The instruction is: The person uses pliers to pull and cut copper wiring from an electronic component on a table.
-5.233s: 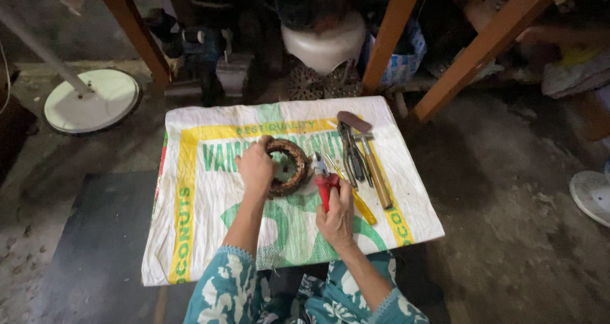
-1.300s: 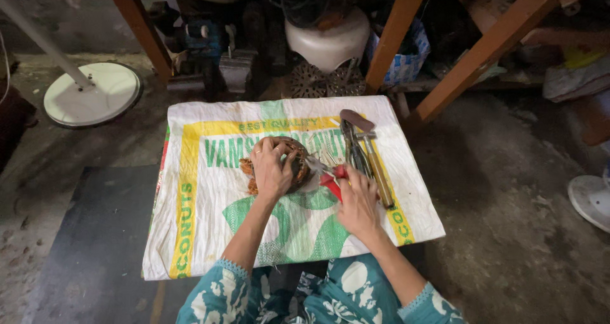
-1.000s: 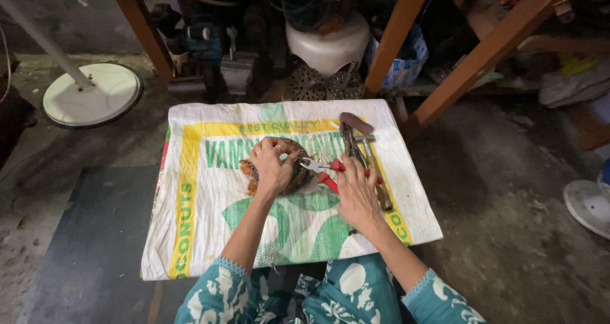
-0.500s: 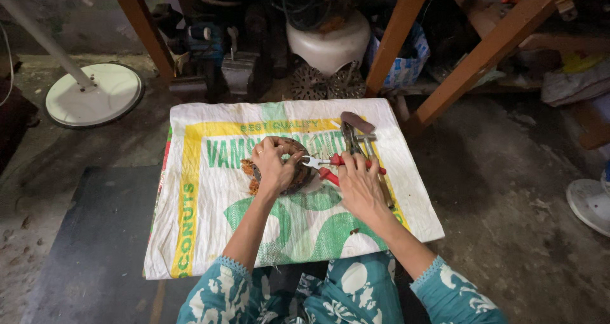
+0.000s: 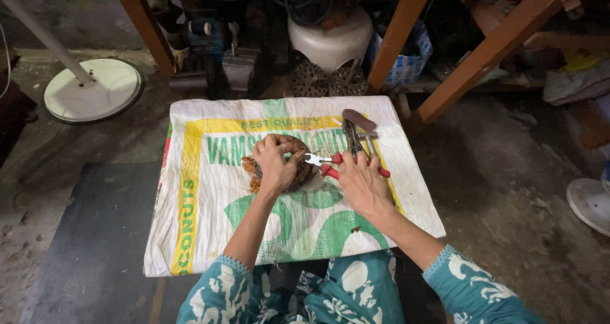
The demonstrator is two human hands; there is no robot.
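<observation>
1. Since five seconds ago, the left hand (image 5: 277,165) has come from the far rim of the round wound coil (image 5: 298,171) to lie over its top, and the right hand (image 5: 362,183) now brings the pliers' nose to the coil instead of resting near the handles.
2. Count: one wound coil, rusty brown and ring-shaped; one pair of red-handled pliers (image 5: 333,165) in use; a small cluster of spare tools (image 5: 356,133) just beyond, at least one more pair of pliers among them, the exact number unclear; one printed woven sack (image 5: 210,222) covering the tabletop.
3. Left grip: clenched over the coil, fingers curled across its upper face, pinning it to the sack. Most of the coil is hidden under this hand; its edge shows at the left and lower right.
4. Right grip: closed around the red handles, which stick out beyond the knuckles toward the right.
5. Pliers' long axis runs nearly left to right, slightly tilted, with the metal nose pointing left at the coil's right rim, just beside the left fingertips.
6. Coil sits near the sack's middle, a little toward the far edge.
</observation>
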